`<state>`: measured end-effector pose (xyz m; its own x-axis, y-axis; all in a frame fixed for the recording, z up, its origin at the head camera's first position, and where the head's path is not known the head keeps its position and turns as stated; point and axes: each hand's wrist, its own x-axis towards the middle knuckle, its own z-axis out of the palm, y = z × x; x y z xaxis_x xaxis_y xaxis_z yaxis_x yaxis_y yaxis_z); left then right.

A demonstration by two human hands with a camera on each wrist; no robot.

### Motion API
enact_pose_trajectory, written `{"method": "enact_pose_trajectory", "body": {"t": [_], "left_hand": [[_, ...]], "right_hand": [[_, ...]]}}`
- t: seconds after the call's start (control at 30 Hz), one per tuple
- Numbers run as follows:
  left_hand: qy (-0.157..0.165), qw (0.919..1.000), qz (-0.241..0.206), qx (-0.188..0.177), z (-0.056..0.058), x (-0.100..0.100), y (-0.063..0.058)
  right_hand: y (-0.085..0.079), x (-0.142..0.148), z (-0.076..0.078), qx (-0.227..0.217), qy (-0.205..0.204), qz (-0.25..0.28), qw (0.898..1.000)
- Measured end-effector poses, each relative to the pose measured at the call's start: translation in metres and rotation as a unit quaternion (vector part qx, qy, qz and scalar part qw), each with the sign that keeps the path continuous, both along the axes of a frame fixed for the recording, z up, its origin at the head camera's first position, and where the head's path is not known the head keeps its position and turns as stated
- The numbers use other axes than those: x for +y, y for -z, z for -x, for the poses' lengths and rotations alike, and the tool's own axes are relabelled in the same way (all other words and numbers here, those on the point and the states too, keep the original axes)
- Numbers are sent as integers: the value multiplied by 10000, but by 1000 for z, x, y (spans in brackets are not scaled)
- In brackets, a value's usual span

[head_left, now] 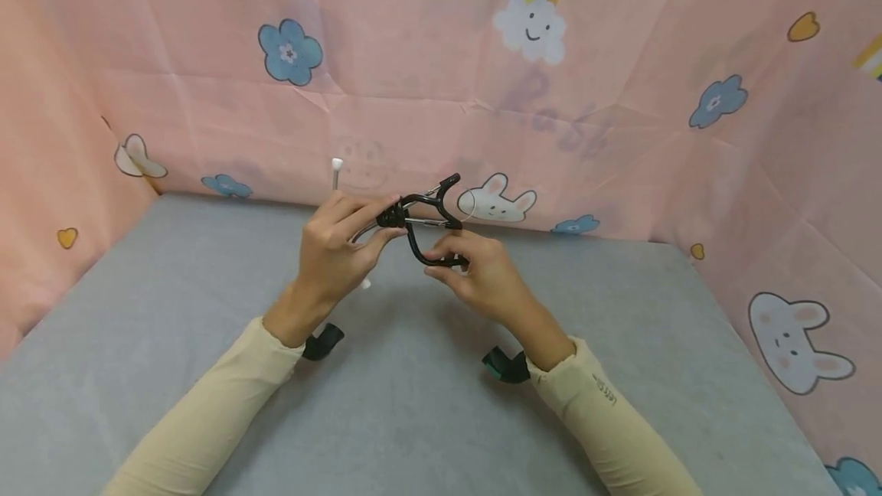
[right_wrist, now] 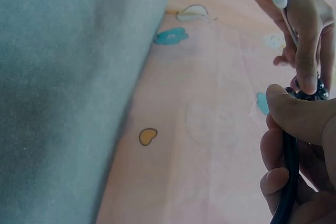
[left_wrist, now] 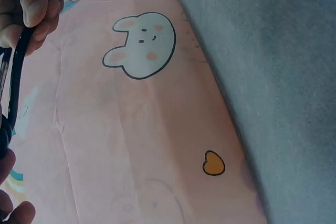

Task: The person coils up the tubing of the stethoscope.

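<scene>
Both hands hold a stethoscope with black tubing [head_left: 415,245] up in front of the back wall, over the grey table. My left hand [head_left: 331,239] pinches it at the bunched black coil [head_left: 393,214], thumb below and fingers above. A white eartip [head_left: 337,164] sticks up behind that hand, and another white tip [head_left: 366,283] shows beneath it. My right hand [head_left: 485,274] grips the lower loop of tubing between thumb and fingers. In the right wrist view, the right thumb [right_wrist: 299,114] lies along the black tube [right_wrist: 287,182]. The right palm hides part of the tubing.
A grey cloth-covered table [head_left: 406,404] spreads below the hands. Pink printed sheets [head_left: 441,83] wall it in at the back and both sides. Black straps [head_left: 506,366] hang at both wrists, by the beige sleeves.
</scene>
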<state>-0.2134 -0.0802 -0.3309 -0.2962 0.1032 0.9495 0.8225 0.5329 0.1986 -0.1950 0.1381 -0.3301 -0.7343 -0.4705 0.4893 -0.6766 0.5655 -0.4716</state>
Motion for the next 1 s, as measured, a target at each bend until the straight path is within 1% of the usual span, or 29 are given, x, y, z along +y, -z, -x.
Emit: {"method": "enact_pose_trajectory", "body": {"t": [0.1, 0.33, 0.63, 0.8, 0.9, 1.0], "left_hand": [[-90, 9999, -31, -142, 0, 0, -1], [-402, 9986, 296, -174, -1, -3, 1], [-761, 9945, 514, -500, -2, -4, 1], [-868, 9933, 525, -549, -2, -5, 2], [-909, 9930, 505, -567, -1, -5, 3], [-940, 9929, 453, -572, 0, -5, 3]], "right_hand": [[-3, -2, -2, 23, -35, -12, 10000], [-5, -4, -7, 147, -147, -130, 9997], [-9, -4, -14, 346, -238, -206, 9989], [-11, -5, -17, 501, -257, -285, 9980], [-12, -5, -17, 475, -209, -333, 9981], [-14, -4, -17, 379, -79, -355, 9986]]}}
